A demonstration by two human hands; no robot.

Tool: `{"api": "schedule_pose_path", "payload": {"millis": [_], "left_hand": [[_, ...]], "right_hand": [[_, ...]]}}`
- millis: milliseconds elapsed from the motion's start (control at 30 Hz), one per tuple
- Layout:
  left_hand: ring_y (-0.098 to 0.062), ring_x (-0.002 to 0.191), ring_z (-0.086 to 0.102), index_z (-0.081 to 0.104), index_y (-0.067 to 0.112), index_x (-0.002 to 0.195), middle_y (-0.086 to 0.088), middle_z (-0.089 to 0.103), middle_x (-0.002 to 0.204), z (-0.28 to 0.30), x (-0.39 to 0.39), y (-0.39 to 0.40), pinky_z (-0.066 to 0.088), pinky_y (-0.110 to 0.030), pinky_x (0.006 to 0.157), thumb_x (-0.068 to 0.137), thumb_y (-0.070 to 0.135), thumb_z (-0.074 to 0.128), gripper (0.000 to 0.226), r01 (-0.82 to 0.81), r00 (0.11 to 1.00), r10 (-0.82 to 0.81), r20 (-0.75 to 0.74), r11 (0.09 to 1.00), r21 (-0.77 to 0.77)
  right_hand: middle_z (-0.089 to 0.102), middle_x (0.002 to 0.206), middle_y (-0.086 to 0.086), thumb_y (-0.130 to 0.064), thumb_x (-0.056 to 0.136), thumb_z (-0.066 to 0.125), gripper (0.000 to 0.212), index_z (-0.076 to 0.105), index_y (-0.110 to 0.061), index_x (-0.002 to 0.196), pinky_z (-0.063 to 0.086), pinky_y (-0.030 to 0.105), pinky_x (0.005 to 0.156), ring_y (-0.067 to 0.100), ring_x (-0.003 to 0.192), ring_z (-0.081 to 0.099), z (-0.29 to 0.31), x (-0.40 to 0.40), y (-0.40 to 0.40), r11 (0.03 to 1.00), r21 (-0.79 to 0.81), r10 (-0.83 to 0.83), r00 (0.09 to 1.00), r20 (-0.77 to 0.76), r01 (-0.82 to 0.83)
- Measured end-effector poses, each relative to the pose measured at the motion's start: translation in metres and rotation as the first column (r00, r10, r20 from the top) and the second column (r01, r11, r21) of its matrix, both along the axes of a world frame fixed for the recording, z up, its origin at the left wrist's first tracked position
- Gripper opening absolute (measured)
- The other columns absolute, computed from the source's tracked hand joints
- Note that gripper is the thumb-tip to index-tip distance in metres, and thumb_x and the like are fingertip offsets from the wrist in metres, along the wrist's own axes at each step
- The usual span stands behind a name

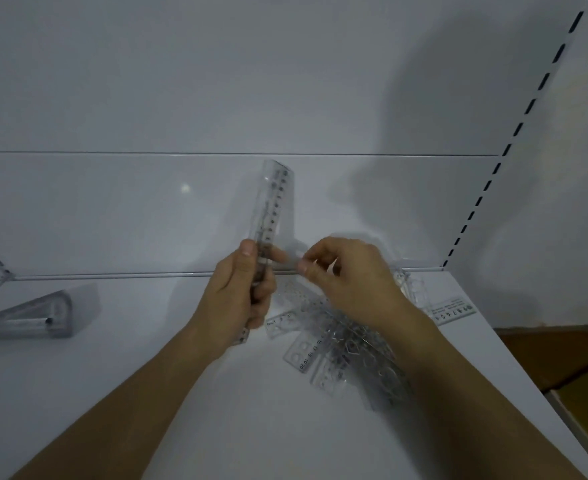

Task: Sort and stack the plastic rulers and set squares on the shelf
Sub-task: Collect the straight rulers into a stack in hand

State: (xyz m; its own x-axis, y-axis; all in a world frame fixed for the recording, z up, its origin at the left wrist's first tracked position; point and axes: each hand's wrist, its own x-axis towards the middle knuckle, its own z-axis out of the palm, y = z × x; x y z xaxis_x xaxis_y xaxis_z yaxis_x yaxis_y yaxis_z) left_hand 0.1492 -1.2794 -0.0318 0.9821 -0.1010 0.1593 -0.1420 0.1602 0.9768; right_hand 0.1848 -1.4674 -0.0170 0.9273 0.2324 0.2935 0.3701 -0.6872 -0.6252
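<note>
Clear rulers (271, 216) upright in left hand (240, 292)

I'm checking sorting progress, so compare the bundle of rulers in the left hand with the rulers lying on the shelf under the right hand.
The bundle of rulers is held upright, gripped by the left hand; the loose pile of rulers lies flat on the shelf. The bundle is aligned edge to edge; the pile is crisscrossed at mixed angles. The right hand pinches near the bundle, above the pile. Both are clear plastic with printed scales.
</note>
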Motion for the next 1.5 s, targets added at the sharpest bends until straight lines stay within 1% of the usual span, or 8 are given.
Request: {"api": "schedule_pose_path", "payload": {"millis": [167, 433, 633, 800, 1067, 1200, 1300, 1500], "left_hand": [[-0.013, 0.044, 0.020, 0.056, 0.012, 0.092, 0.000, 0.034, 0.061, 0.001, 0.001, 0.006, 0.015, -0.026, 0.042, 0.076, 0.083, 0.052, 0.073, -0.002, 0.997, 0.003, 0.077, 1.000, -0.019], [-0.016, 0.044, 0.019, 0.055, 0.006, 0.097, -0.001, 0.037, 0.060, -0.001, 0.000, 0.002, 0.017, -0.032, 0.045, 0.095, 0.057, 0.034, 0.055, -0.013, 0.998, 0.011, 0.063, 1.000, 0.027], [-0.020, 0.041, 0.041, 0.057, 0.007, 0.093, -0.007, 0.048, 0.061, -0.001, 0.000, -0.001, 0.038, -0.026, 0.042, 0.097, 0.060, 0.033, 0.058, -0.009, 1.000, 0.009, -0.007, 1.000, -0.010], [-0.038, 0.062, 0.070, 0.054, 0.000, 0.100, -0.018, 0.071, 0.077, 0.005, -0.006, -0.005, 0.056, -0.036, 0.051, 0.098, 0.053, 0.026, 0.060, 0.033, 0.995, -0.030, -0.099, 0.999, 0.027], [-0.022, 0.041, 0.044, 0.060, 0.007, 0.101, -0.012, 0.055, 0.062, 0.004, -0.011, -0.012, 0.037, -0.025, 0.043, 0.097, 0.053, 0.029, 0.056, 0.107, 0.993, -0.101, -0.059, 0.987, 0.121], [-0.015, 0.046, 0.023, 0.061, 0.008, 0.099, -0.001, 0.037, 0.059, 0.001, -0.002, -0.007, 0.017, -0.030, 0.044, 0.091, 0.065, 0.037, 0.062, 0.010, 0.999, -0.011, 0.034, 0.999, 0.037], [-0.018, 0.046, 0.017, 0.059, 0.016, 0.091, -0.004, 0.034, 0.061, -0.002, 0.002, 0.001, 0.013, -0.030, 0.042, 0.088, 0.070, 0.043, 0.056, -0.024, 0.990, 0.020, 0.140, 0.999, 0.030], [-0.015, 0.045, 0.025, 0.057, 0.013, 0.095, -0.008, 0.038, 0.065, -0.010, 0.005, 0.007, 0.019, -0.030, 0.041, 0.095, 0.064, 0.040, 0.053, -0.062, 0.986, 0.033, 0.166, 0.982, 0.177]], "right_hand": [[0.068, 0.096, -0.005, -0.054, 0.080, 0.073, 0.046, 0.071, -0.022, 0.114, 0.056, 0.035, 0.082, 0.015, 0.089, 0.063, -0.008, -0.007, 0.009, 0.926, -0.366, 0.034, 0.989, -0.147, -0.087], [0.070, 0.075, -0.006, -0.026, 0.091, 0.070, 0.009, 0.079, -0.027, 0.094, 0.047, 0.017, 0.058, 0.006, 0.063, 0.061, 0.002, -0.002, -0.001, 0.990, 0.129, -0.024, 0.980, -0.199, 0.050], [0.053, 0.057, -0.001, -0.001, 0.091, 0.063, 0.015, 0.076, -0.005, 0.098, 0.033, 0.023, 0.051, 0.013, 0.051, 0.043, 0.021, -0.004, -0.008, 0.751, 0.658, 0.195, 0.935, -0.295, 0.051], [0.060, 0.067, 0.006, 0.000, 0.092, 0.064, 0.015, 0.074, -0.006, 0.102, 0.036, 0.026, 0.050, 0.017, 0.053, 0.047, 0.022, -0.007, -0.005, 0.658, 0.750, 0.314, 0.930, -0.192, -0.068], [0.062, 0.062, -0.005, -0.030, 0.083, 0.082, 0.020, 0.066, -0.021, 0.073, 0.046, 0.027, 0.051, 0.012, 0.049, 0.053, 0.007, -0.007, 0.011, 0.830, 0.555, -0.034, 0.999, -0.034, 0.047], [0.067, 0.083, -0.013, -0.048, 0.091, 0.066, 0.022, 0.072, -0.027, 0.095, 0.048, 0.024, 0.069, 0.004, 0.075, 0.061, 0.000, -0.002, 0.000, 0.999, -0.008, -0.031, 0.998, 0.047, 0.031], [0.065, 0.109, -0.008, -0.052, 0.086, 0.069, 0.044, 0.067, -0.027, 0.122, 0.053, 0.035, 0.087, 0.014, 0.099, 0.061, -0.004, -0.006, 0.004, 0.927, -0.372, 0.006, 0.992, -0.128, -0.054], [0.069, 0.092, -0.010, -0.034, 0.083, 0.078, 0.031, 0.074, -0.023, 0.112, 0.052, 0.020, 0.075, 0.007, 0.083, 0.064, -0.003, -0.007, 0.005, 0.981, -0.195, -0.030, 0.978, -0.208, -0.011]]}}
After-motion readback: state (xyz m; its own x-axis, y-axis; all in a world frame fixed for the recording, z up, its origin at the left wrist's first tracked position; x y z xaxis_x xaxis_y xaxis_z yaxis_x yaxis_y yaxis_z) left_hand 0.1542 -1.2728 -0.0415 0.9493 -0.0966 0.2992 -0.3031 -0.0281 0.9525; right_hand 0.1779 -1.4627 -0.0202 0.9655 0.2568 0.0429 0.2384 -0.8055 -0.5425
